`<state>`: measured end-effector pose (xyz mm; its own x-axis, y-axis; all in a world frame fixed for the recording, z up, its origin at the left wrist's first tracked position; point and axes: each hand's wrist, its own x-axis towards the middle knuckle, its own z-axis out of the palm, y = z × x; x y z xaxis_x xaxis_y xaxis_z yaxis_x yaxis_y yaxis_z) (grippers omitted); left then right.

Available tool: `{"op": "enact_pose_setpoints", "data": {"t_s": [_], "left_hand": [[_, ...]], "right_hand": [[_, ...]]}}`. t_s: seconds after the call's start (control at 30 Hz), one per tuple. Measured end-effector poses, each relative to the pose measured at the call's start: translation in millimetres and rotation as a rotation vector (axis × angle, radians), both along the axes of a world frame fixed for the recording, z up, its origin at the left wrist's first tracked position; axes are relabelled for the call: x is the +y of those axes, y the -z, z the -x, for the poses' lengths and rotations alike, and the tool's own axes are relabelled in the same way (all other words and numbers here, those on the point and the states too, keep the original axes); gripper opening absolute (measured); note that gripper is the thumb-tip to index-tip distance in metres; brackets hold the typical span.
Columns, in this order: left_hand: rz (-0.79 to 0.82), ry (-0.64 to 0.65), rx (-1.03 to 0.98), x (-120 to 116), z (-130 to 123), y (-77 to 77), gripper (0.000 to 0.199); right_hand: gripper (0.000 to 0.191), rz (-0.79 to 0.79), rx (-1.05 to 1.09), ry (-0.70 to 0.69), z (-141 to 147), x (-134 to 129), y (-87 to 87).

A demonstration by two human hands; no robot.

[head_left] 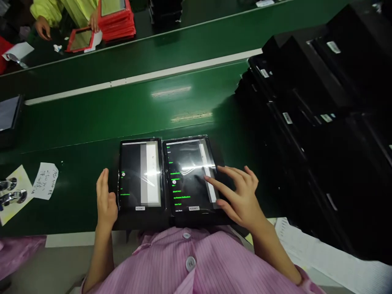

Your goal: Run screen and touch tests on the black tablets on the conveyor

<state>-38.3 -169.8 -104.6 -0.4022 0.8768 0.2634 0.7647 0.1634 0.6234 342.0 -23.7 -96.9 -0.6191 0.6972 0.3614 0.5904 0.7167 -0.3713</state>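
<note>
Green surface [79,204] is carrying a left tablet [130,157] and a right tablet [190,173] by its near edge.
The right hand [241,196] is reaching over the right tablet's right side, fingers spread apart; the left hand [107,204] is hovering just beside the left tablet, open, fingers straight, gripping nothing. Black stacks [306,134] are filling the surface's right side.

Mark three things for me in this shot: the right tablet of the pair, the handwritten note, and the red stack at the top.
Right tablet [190,185]: head view, dark middle of its screen.
Handwritten note [45,181]: head view, middle of the sheet.
Red stack [119,30]: head view, its near side.
</note>
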Motion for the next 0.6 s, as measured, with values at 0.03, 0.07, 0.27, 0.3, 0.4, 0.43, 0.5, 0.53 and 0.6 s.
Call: {"op": "enact_pose_setpoints", "data": {"t_s": [0.03, 0.07, 0.27, 0.3, 0.4, 0.43, 0.5, 0.53, 0.6], "left_hand": [[-0.008, -0.002, -0.019, 2.6, -0.7, 2.0, 0.066], [-0.011, 0.001, -0.021, 4.3, -2.7, 3.7, 0.065], [-0.034, -0.026, 0.159, -3.4, -19.2, 6.6, 0.065], [-0.035, -0.034, 0.19, -6.3, -20.4, 6.6, 0.066], [-0.068, -0.043, 0.254, -14.1, -21.0, 7.2, 0.066], [-0.085, -0.038, 0.268, -15.8, -20.6, 7.6, 0.064], [-0.121, -0.024, 0.289, -17.6, -19.8, 8.0, 0.059], [-0.138, -0.012, 0.299, -17.7, -19.5, 7.7, 0.058], [-0.136, 0.02, 0.332, -16.6, -19.5, 5.5, 0.059]], "right_hand": [[0.052, -0.006, -0.046, -0.008, 4.1, -1.8, 1.2], [0.052, -0.003, -0.085, -0.022, 8.9, -3.7, 2.4], [0.055, 0.111, -0.154, -0.122, 32.0, -13.9, 6.9], [0.056, 0.112, -0.142, -0.129, 34.0, -14.5, 7.6], [0.054, 0.11, -0.125, -0.118, 37.4, -13.5, 10.0], [0.052, 0.107, -0.129, -0.113, 37.7, -12.5, 10.7], [0.048, 0.079, -0.13, -0.106, 36.4, -10.2, 11.3], [0.046, 0.051, -0.119, -0.1, 34.7, -8.9, 10.9], [0.048, -0.019, -0.077, -0.079, 29.6, -6.2, 8.9]]}}
